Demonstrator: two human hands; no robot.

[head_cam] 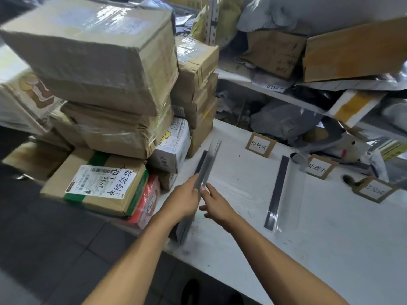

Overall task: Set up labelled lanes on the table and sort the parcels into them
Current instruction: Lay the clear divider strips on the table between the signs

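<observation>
— Both forearms reach up from the bottom of the frame; what are the hands on?

— Left hand curls round a long dark divider strip at centre, and right hand has its grip pinching the strip's near end, over the white tabletop

— How will it handle?

— Thin, stiff and light, I judge, with a glossy, perhaps slippery clear face; hold it low at both ends so it stays straight

— What else is around?

— A second strip already lies at centre right, and three cardboard label cards stand along the far edge

— Anything in the way?

— Stacked cardboard parcels crowd the left half, just beside the strip's far end; a shelf of grey bags fills the upper right

— So the lane?

— Probably tight against that pile
</observation>
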